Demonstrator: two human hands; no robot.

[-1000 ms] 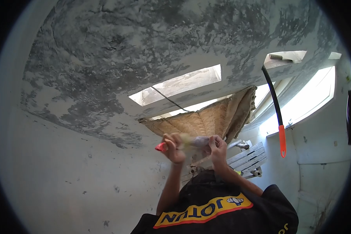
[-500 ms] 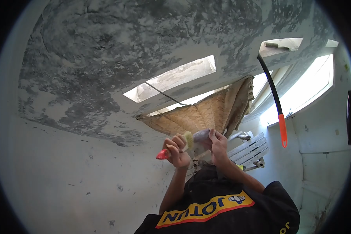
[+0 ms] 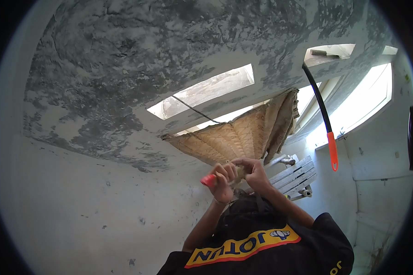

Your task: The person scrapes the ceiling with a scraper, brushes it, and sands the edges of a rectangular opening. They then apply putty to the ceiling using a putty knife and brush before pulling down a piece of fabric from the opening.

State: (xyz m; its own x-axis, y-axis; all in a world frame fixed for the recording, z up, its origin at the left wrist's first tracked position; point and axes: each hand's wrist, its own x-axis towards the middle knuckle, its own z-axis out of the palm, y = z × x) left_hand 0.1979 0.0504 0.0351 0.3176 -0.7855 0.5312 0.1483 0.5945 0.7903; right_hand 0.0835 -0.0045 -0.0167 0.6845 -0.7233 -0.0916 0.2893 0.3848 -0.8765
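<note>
My left hand [image 3: 224, 182] is closed around a paintbrush, its red handle [image 3: 208, 180] sticking out to the left. Pale bristles [image 3: 239, 174], blurred by motion, show between the two hands. At the bristle end, my right hand [image 3: 257, 176] has its fingers curled in. Whatever it grips there is mostly hidden. Both hands are close together above the chest of my black shirt [image 3: 280, 254], in front of a brown quilted cloth [image 3: 243, 133].
A black curved tool with an orange handle [image 3: 332, 151] hangs from a wall opening [image 3: 348, 49] at upper right. A slatted white bench [image 3: 291, 178] stands behind my right forearm. Grey patches cover the surface above [image 3: 124, 59]. A thin rod [image 3: 192, 109] crosses another opening.
My left hand has moved right with the paintbrush, toward my right hand. The greyish piece seen in my right hand is now hidden, and those fingers have come down over the bristle end.
</note>
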